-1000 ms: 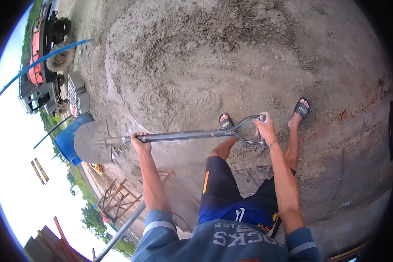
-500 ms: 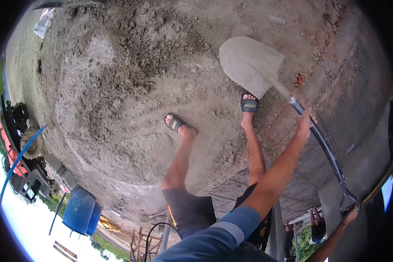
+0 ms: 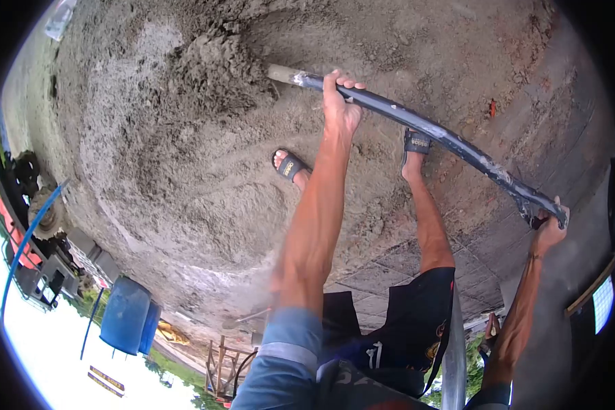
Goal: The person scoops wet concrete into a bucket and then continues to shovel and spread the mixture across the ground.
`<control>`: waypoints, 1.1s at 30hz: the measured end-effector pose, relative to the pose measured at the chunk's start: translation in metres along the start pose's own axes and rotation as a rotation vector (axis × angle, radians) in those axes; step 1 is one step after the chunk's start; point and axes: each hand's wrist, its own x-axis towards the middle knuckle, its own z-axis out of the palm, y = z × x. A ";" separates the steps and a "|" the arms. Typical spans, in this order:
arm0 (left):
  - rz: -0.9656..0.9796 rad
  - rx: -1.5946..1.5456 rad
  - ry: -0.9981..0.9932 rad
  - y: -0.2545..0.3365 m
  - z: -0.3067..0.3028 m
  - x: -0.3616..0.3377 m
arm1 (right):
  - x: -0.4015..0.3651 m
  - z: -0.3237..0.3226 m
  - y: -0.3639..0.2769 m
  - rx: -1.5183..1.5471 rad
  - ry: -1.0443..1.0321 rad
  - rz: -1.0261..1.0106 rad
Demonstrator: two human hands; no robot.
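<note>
A shovel lies slantwise across the view, its dark shaft worn and spotted pale. My left hand is wrapped round the lower shaft, close to the pale socket. At the far end, my right hand grips the handle. The blade is hidden under a heap of clumpy grey mix, which looks damp. Below the shaft are my two feet in black slides, one of them a sandal on the spread mix and the other right beneath the shaft.
A blue barrel and a blue pole stand at the left, near a vehicle. A metal post rises close by my leg. A small red scrap lies on the ground. Another person's hand shows behind the post.
The shovel has swung left and its blade, bare before, has gone into the grey heap. My left hand moved left and up with the shaft; my right hand rose with the handle.
</note>
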 end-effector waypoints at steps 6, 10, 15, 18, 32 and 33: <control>0.222 -0.100 0.031 0.145 -0.027 -0.112 | -0.046 0.032 -0.097 0.296 -0.603 -0.523; 0.383 0.124 0.245 0.125 -0.015 -0.166 | -0.076 -0.001 -0.068 0.228 -0.442 -0.118; 0.039 0.419 0.304 -0.124 0.006 -0.118 | -0.105 -0.194 0.050 0.016 0.087 0.616; -0.285 0.460 0.383 -0.294 0.026 -0.104 | -0.085 -0.310 0.027 -0.134 0.266 0.651; 0.299 -0.023 0.092 0.312 -0.092 -0.079 | -0.152 0.190 -0.131 0.265 -0.412 0.034; 0.337 -0.137 0.030 0.362 -0.112 -0.108 | -0.175 0.215 -0.178 0.249 -0.474 -0.096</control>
